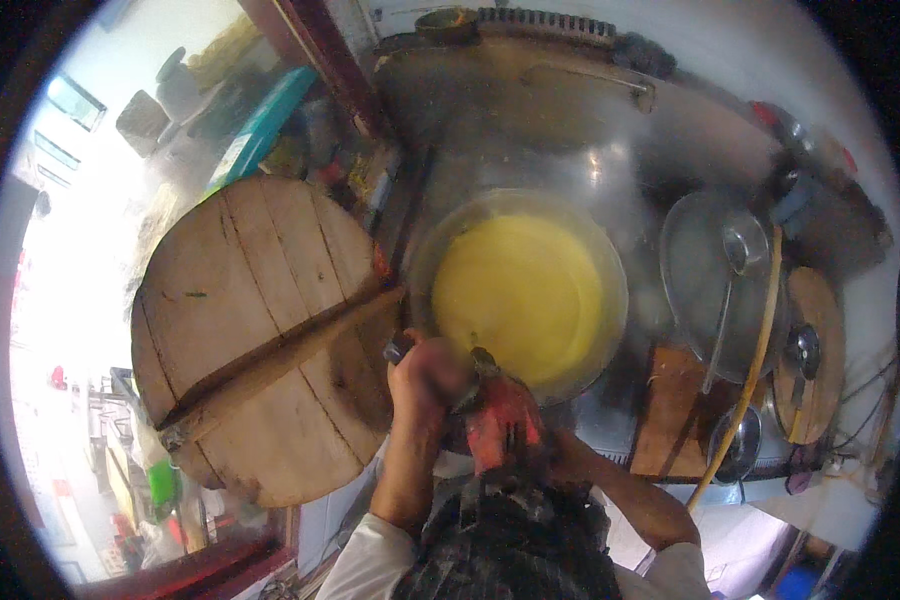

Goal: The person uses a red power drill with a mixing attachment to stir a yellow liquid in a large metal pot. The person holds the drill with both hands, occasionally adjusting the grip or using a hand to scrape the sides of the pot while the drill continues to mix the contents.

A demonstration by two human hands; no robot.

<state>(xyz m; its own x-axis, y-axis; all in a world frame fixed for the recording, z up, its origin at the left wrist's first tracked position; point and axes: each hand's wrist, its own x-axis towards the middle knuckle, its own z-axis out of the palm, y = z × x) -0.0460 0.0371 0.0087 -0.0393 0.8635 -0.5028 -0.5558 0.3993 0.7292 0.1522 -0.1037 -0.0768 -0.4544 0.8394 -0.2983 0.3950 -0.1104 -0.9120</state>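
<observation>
A large round metal pot holds a thick yellow liquid with faint swirl lines on its surface. At the pot's near rim is a red and black power tool, with dark slots in its red casing. Its dark front end points over the liquid. My left hand, partly blurred, is closed around a black side handle at the tool's left. My right forearm runs in to the tool's rear; the right hand is mostly hidden there, its fingers out of sight.
A big round wooden lid with a crossbar stands left of the pot. To the right are a wide metal basin with a ladle, a wooden board, a long wooden pole, and a strainer or ladle.
</observation>
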